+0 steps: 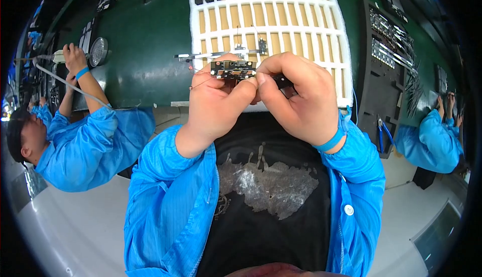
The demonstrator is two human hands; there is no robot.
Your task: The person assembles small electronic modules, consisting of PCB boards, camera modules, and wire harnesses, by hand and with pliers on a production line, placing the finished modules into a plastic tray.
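So there's a small dark circuit board (232, 69) pinched between both hands, left hand (217, 107) and right hand (296, 96), fingertips clamped on its edges, held up over the near edge of the green table (143, 41). Just behind it sits a white foam slotted tray (268, 13). To the right is a black tool rack (384, 61), and co-workers in blue coats work on either side.

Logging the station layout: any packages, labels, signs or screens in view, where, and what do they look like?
White foam tray: on the green bench beyond both hands, rectangular, rows of narrow tan slots, two black parts in its top-left corner.
Black foam tray: right of the white one, dark rectangle holding rows of metal parts.
Labels, signs, screens: none discernible.
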